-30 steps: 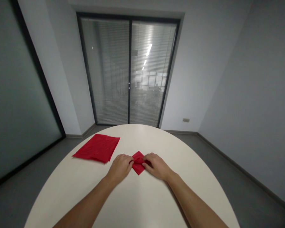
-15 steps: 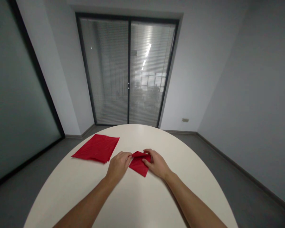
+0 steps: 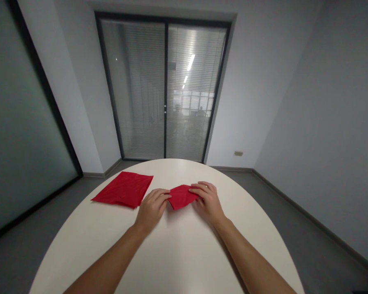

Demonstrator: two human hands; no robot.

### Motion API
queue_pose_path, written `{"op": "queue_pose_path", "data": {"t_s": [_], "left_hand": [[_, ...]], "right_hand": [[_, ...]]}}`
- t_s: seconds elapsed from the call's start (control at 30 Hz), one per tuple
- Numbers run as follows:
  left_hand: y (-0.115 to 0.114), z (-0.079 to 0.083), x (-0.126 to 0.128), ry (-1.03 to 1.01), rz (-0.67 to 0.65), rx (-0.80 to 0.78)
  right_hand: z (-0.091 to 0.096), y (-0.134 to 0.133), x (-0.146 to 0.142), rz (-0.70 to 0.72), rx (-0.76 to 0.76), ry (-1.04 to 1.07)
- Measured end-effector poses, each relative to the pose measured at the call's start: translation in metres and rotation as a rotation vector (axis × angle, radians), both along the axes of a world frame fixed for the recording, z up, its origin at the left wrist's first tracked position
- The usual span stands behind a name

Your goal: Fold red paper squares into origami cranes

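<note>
Head cam, only view: a small red sheet (image 3: 180,197) is being held nr ctr, btwn both hands, over the far half of a round, pale tabletop (image 3: 178,253). Its L corner is being pinched by the left hand (image 3: 151,208), w/ fingertips being pressed on the upper face; the thumb is being hidden from the cam. Its R end is being grasped by the right hand (image 3: 209,200), w/ fingers being laid across the top & the thumb being mostly covered. The sheet is being kept fairly flat btwn them, w/ a pointed near edge; a soft shadow is being cast on the tabletop just below it. Whether any edge is being rested on the surface can't be told, nor can the material.

To the L, a large red sheet (image 3: 124,190) is being left flat nr the tabletop's far-L edge, w/ some creases being shown & its R side being set just beside the left hand.

In the bkgd, glass doors (image 3: 131,102) w/ blinds are being framed in dark trim; bright lights (image 3: 191,62) are being seen in the R pane. A small wall plate (image 3: 238,153) is being shown low on the R, above grey floor (image 3: 282,212).
</note>
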State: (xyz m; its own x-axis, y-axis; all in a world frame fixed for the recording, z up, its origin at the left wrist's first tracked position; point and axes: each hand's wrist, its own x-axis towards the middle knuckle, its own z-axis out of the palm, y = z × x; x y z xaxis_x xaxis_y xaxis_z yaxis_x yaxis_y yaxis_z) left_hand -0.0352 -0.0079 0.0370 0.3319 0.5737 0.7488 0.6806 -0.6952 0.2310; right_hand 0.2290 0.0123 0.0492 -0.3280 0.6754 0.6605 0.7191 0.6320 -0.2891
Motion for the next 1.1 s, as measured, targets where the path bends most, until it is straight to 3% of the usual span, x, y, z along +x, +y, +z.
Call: {"op": "queue_pose_path", "data": {"t_s": [0.17, 0.37, 0.63, 0.8, 1.1], "left_hand": [[0.001, -0.008, 0.000, 0.183, -0.133, -0.102], [-0.002, -0.011, 0.001, 0.225, -0.136, -0.255], [-0.003, -0.006, 0.003, 0.206, -0.049, -0.372], [-0.004, -0.006, 0.003, 0.168, 0.059, -0.394], [-0.002, -0.011, 0.004, 0.140, 0.098, -0.451]], "right_hand": [[-0.013, 0.003, 0.003, 0.041, -0.144, -0.188], [-0.014, -0.003, 0.002, 0.182, -0.251, -0.212], [-0.007, -0.010, -0.009, 0.239, -0.225, -0.215], [-0.007, -0.009, -0.012, 0.210, -0.248, -0.197], [-0.004, -0.010, -0.014, 0.174, -0.277, -0.160]]}}
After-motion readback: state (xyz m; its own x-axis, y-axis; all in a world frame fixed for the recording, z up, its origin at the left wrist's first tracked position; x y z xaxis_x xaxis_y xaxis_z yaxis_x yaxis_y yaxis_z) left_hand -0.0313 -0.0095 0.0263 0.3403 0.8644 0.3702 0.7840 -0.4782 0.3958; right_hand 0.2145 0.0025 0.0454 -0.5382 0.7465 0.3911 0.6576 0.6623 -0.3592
